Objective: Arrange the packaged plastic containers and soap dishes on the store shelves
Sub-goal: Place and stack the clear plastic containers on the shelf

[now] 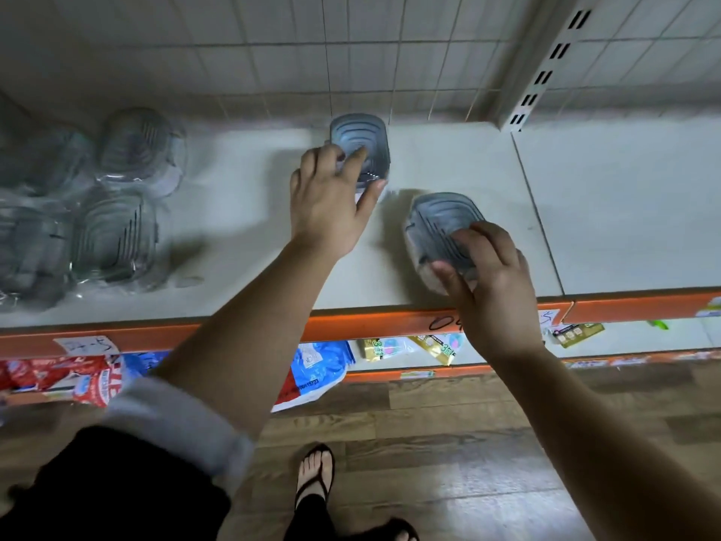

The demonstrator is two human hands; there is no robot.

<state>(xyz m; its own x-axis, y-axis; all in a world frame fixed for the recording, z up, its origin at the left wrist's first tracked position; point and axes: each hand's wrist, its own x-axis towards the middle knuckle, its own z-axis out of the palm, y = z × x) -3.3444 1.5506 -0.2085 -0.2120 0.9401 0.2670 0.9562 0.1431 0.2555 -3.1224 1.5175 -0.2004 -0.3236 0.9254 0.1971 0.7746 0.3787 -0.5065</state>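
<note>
Rolled grey sleeve (175,415) on my left arm comes closest, then my sandalled foot (316,474) on the wooden floor (429,443), below the orange shelf edge (242,329). Under that edge lie red packs (58,372), a blue pack (320,365) and gold packets (390,347). Above the edge, at its left end, sit clear wrapped containers (117,236).

Just above the edge, my right hand (495,287) grips the near soap dish (437,224), thumb and fingers curled round its near end and hiding it. The dish's long axis runs away from the edge, leaning slightly left. It may be lifted off the shelf; blur hides that.

Farther back from the edge, my left hand (331,197) pinches the far soap dish (359,138), fingers on top, thumb at its right side. Its long axis points straight away from the edge.
</note>
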